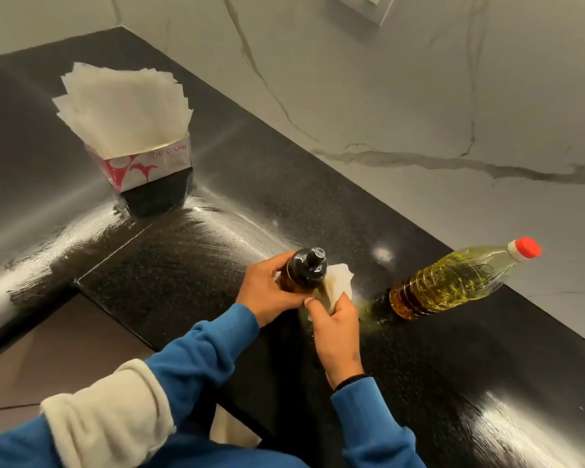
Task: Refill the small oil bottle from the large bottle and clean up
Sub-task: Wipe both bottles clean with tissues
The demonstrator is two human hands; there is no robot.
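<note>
**Wiping down the small bottle**

Nearest us, our two blue sleeves (196, 359) reach forward over the dark worktop (453, 383). Our left hand (267, 295) curls around the small oil bottle (302, 273), gripping its amber body just below the black cap, which is already on. Our right hand (338, 329) pinches a crumpled tissue (336, 280) against the bottle's right side. To do this well, we judge, we should hold the bottle steady and upright, turn it within the tissue, and finish around the neck where drips collect. Just beyond, right of our hands, the large bottle (453, 282) stands capped in red, a faint oily smear at its foot. Farther off, to the left, sits the tissue box (149, 163).
</note>
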